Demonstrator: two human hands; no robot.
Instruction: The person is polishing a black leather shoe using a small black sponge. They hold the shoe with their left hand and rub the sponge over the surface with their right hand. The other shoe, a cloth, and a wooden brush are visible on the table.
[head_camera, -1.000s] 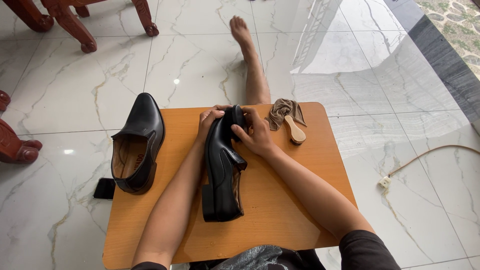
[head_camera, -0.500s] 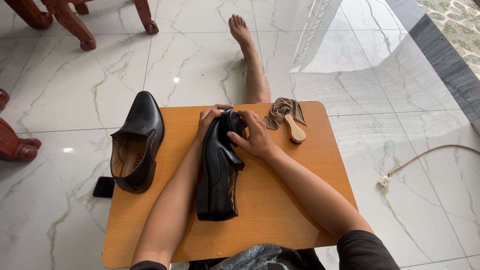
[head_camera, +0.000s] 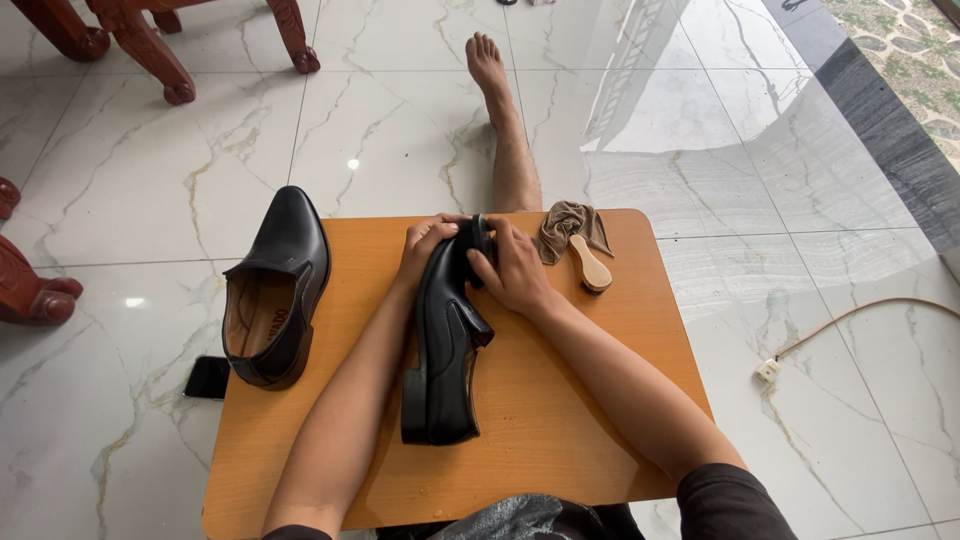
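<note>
both hands work on a black leather shoe lying on its side in the middle of the orange worktop, toe pointing away from the person, heel nearest the body. left hand curls over the toe end from the left, fingers wrapped on the leather, grip closed on the shoe. right hand presses on the toe end from the right, fingers bent over the upper, grip also closed on the shoe. the two hands sit just beside each other at the toe, nearly touching. whether anything small is pinched between the fingers cannot be told.

second black shoe stands upright on the left edge of the worktop, opening up, tan lining showing, well apart from the held one. a brown cloth is bunched at the far right of the worktop, with a wooden-handled brush lying against it, near the right hand but not touching. a dark phone lies on the marble floor just left of the worktop. the person's bare leg stretches out on the floor beyond the worktop. red carved wooden furniture legs at top left. a cord with a white plug lies on the floor at right.
</note>
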